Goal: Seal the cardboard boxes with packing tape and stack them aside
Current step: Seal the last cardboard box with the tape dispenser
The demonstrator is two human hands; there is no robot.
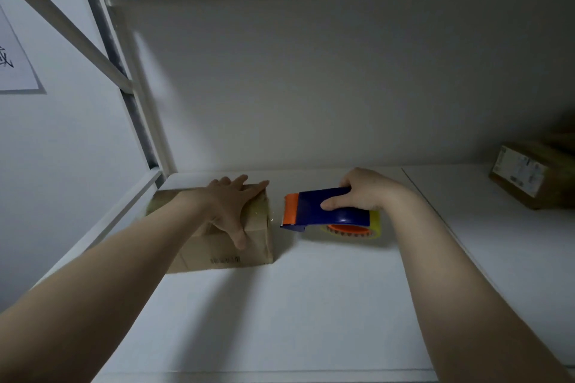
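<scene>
Left hand (228, 205) flat on box (217, 246) (right hand (364, 193) grips dispenser (329, 208)).

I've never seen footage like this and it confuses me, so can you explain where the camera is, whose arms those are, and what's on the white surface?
There is no machine here. These are a person's two bare arms, filmed by one wide-angle camera worn on the head and looking forward and down. That is why the arms seem to reach in from the bottom corners.

The left hand lies flat, fingers spread, on top of a cardboard box, with the thumb down its front. The right hand has its grip round a blue and orange tape dispenser that carries a roll of packing tape. The dispenser is just right of the box and does not touch it.

The box stands on a white shelf surface. At the far right stands a labelled cardboard box.
</scene>
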